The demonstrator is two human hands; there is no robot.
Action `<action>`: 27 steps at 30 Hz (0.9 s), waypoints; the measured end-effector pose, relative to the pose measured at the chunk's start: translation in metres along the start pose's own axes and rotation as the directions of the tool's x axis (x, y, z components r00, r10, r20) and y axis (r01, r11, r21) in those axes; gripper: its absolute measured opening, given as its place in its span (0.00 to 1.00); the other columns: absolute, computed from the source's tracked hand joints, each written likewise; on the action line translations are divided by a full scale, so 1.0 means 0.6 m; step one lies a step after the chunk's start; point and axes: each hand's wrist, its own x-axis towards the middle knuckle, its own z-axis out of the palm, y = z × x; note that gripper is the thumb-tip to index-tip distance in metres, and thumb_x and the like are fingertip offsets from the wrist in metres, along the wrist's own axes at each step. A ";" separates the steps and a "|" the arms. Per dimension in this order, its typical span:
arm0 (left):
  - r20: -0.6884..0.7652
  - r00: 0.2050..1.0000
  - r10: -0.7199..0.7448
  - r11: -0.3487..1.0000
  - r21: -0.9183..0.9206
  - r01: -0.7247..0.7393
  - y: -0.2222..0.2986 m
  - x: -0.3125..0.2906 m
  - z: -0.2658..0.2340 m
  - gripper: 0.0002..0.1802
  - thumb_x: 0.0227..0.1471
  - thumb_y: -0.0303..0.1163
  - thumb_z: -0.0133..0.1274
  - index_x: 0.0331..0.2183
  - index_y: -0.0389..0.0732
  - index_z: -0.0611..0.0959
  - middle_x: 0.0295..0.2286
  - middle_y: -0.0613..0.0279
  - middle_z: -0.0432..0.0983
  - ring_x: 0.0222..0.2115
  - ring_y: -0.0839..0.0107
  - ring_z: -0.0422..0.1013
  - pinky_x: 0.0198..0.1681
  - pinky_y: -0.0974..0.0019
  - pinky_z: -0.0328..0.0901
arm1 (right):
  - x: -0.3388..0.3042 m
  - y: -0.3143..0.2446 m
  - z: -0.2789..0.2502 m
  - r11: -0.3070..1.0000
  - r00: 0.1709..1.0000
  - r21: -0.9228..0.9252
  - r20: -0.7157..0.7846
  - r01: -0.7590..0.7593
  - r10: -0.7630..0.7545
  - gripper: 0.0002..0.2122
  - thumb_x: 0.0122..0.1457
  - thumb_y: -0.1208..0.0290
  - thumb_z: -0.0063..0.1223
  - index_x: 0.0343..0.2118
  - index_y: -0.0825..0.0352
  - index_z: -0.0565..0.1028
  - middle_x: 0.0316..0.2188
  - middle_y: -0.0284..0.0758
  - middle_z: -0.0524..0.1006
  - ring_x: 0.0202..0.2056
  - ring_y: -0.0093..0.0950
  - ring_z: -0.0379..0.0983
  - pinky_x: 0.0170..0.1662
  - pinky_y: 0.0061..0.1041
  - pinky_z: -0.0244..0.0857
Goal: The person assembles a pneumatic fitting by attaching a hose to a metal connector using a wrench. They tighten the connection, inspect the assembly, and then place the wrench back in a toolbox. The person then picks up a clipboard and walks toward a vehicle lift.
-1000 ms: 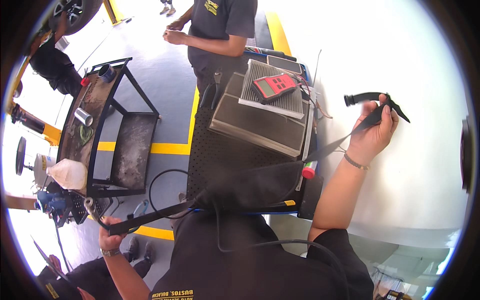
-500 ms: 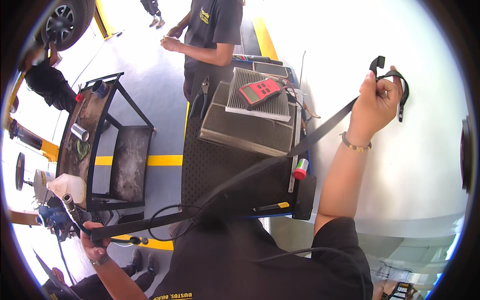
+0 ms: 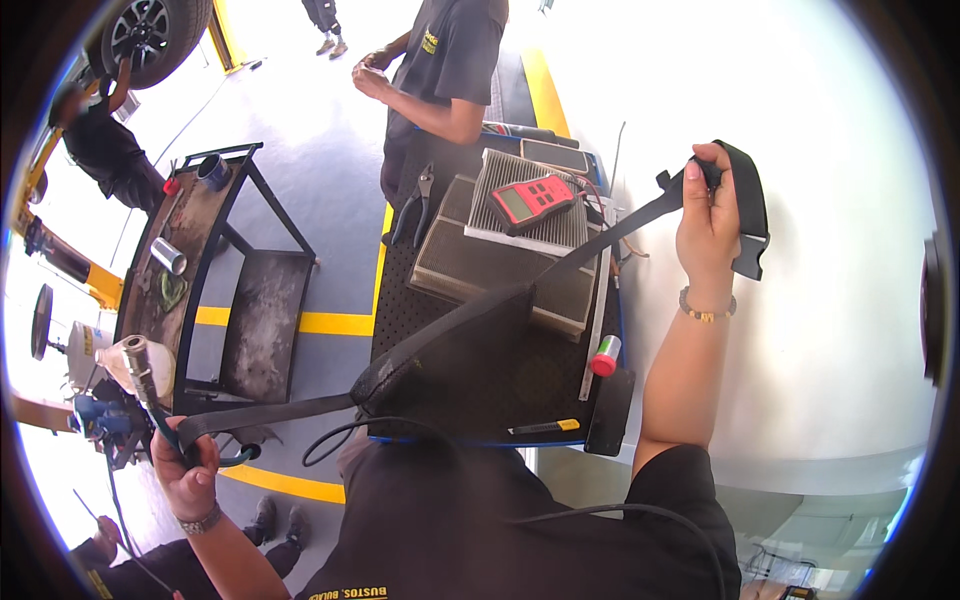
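Stretched apparently to keep it from sagging, a black strap [image 3: 447, 338] crosses above the workbench [image 3: 398, 300]. At eight o'clock, our left hand [image 3: 187, 475] curls around it beside a metal-tipped hose [image 3: 141, 367]; at two, our right hand [image 3: 712, 220] pinches it, its buckle [image 3: 753, 257] hanging at five from that grip.

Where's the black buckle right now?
In the head view's right half, the buckle hangs from the strap just right of the right hand, above the bracelet.
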 end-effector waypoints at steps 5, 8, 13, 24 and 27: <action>0.009 1.000 -0.028 0.990 0.137 0.027 0.003 0.027 0.028 0.50 0.31 0.48 0.76 0.50 0.33 0.69 0.26 0.67 0.71 0.19 0.82 0.65 0.19 0.80 0.59 | 0.036 -0.024 -0.016 0.968 0.947 -0.072 -0.205 0.239 -0.248 0.07 0.62 0.78 0.47 0.42 0.69 0.70 0.33 0.32 0.74 0.32 0.23 0.75 0.37 0.21 0.68; -0.086 0.993 0.082 0.990 0.124 -0.071 0.005 0.039 0.077 0.53 0.29 0.46 0.77 0.53 0.34 0.66 0.29 0.69 0.71 0.21 0.82 0.66 0.21 0.81 0.61 | 0.063 -0.047 -0.012 0.991 0.972 0.012 -0.193 0.136 -0.132 0.06 0.63 0.76 0.51 0.40 0.72 0.72 0.34 0.34 0.77 0.32 0.25 0.78 0.38 0.22 0.72; 0.118 0.993 -0.027 0.963 -0.265 0.058 0.003 0.069 0.107 0.51 0.32 0.42 0.76 0.54 0.36 0.65 0.20 0.65 0.71 0.15 0.80 0.64 0.17 0.78 0.57 | 0.108 -0.104 0.001 0.891 0.864 0.024 -0.258 0.454 -0.433 0.10 0.60 0.86 0.39 0.45 0.73 0.62 0.45 0.51 0.75 0.34 0.33 0.81 0.40 0.24 0.77; 0.340 0.916 -0.213 0.788 -0.494 0.367 -0.014 0.083 0.173 0.18 0.54 0.29 0.54 0.46 0.37 0.72 0.20 0.49 0.74 0.10 0.76 0.61 0.12 0.76 0.53 | -0.022 -0.190 0.187 0.796 0.669 0.487 0.460 0.359 -0.583 0.21 0.44 0.91 0.40 0.40 0.71 0.78 0.34 0.41 0.79 0.32 0.30 0.76 0.37 0.20 0.69; 0.500 0.853 -0.147 0.705 -0.552 0.445 -0.034 0.083 0.181 0.25 0.52 0.34 0.56 0.49 0.33 0.71 0.28 0.41 0.77 0.11 0.76 0.63 0.14 0.73 0.55 | -0.055 -0.209 0.216 0.781 0.619 0.569 0.523 0.260 -0.586 0.24 0.42 0.92 0.41 0.43 0.69 0.79 0.29 0.37 0.76 0.29 0.28 0.73 0.32 0.21 0.65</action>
